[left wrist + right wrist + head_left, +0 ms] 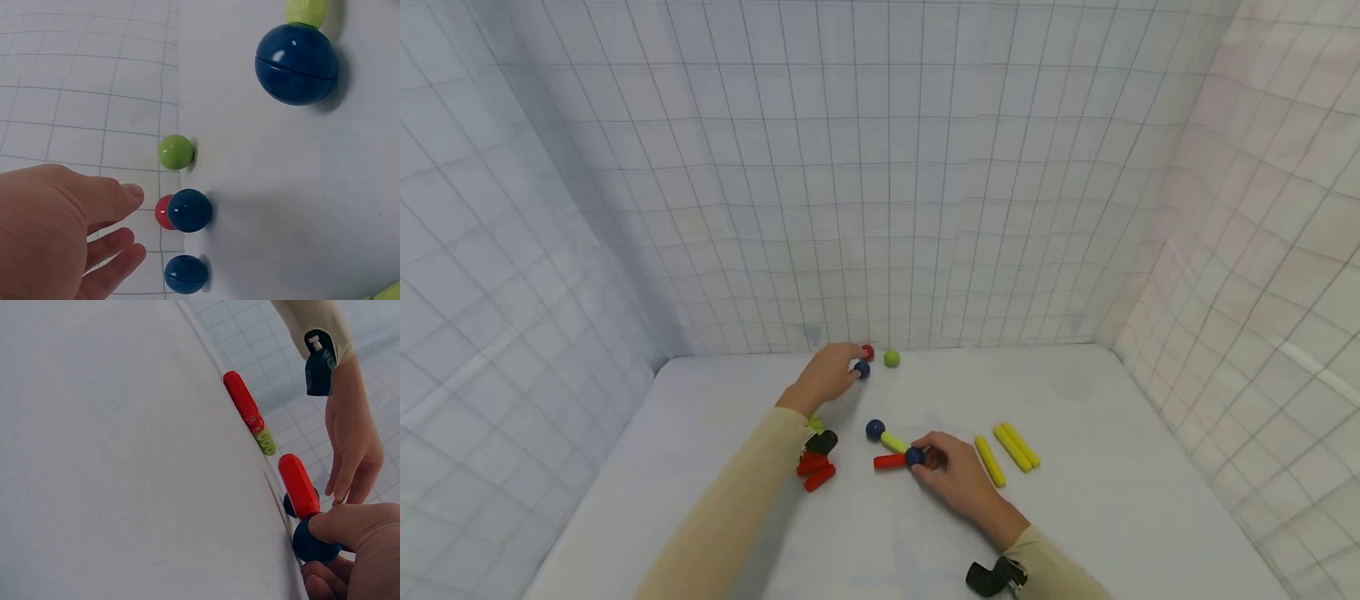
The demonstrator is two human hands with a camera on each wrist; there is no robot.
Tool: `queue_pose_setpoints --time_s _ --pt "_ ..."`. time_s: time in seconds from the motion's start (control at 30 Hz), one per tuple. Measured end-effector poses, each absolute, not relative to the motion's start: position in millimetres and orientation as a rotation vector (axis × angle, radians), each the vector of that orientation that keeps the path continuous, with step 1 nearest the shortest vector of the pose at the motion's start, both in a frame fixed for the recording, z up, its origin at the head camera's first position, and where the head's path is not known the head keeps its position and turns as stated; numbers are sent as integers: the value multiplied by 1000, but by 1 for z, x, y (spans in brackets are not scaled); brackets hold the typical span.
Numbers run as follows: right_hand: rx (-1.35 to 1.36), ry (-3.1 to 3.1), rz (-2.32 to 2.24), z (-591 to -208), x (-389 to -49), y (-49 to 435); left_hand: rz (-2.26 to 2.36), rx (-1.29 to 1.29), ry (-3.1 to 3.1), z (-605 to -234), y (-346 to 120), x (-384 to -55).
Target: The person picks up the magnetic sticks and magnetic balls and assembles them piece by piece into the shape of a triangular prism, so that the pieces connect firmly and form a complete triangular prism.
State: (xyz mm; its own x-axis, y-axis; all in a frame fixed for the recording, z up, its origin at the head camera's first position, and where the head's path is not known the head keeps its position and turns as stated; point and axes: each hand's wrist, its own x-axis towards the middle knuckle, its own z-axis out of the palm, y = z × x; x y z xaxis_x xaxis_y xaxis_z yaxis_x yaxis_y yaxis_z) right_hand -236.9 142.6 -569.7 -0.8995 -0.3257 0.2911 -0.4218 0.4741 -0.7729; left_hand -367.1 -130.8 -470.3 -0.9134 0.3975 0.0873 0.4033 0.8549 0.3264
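Observation:
My right hand [958, 477] pinches a blue ball [314, 542] between thumb and fingers. A red stick [297, 482] joins that ball and points left in the head view. A yellow-green stick [893, 442] runs from another blue ball [296, 64] toward the held one; whether it meets it, I cannot tell. My left hand [53, 231] reaches over the back of the table, fingers apart and holding nothing. Just beyond its fingertips are two loose blue balls, one nearer [190, 210] and one lower [186, 274], with a red ball [163, 212] partly hidden and a green ball [175, 152].
Several red sticks [819, 477] lie beside the left forearm, with yellow-green pieces [816, 423] partly hidden by the sleeve. Three yellow sticks [990, 462] lie right of the right hand. Grid-patterned white walls [895, 208] enclose the white table [1075, 517] at the back and sides.

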Motion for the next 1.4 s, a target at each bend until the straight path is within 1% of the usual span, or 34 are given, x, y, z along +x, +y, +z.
queue_pose_setpoints --time_s 0.13,0.27,1.13,1.4 --pt "670 -2578 1428 -566 -242 142 -341 -722 -3049 -475 -124 -379" --pt "669 -2591 1435 -567 -241 142 -269 -740 -3117 -483 -121 -382" --pt "650 -2616 1410 -572 -233 142 -493 -619 -3169 -503 -124 -369" --pt "642 -2611 1411 -569 -235 142 -667 -568 -3088 -491 -127 -362"
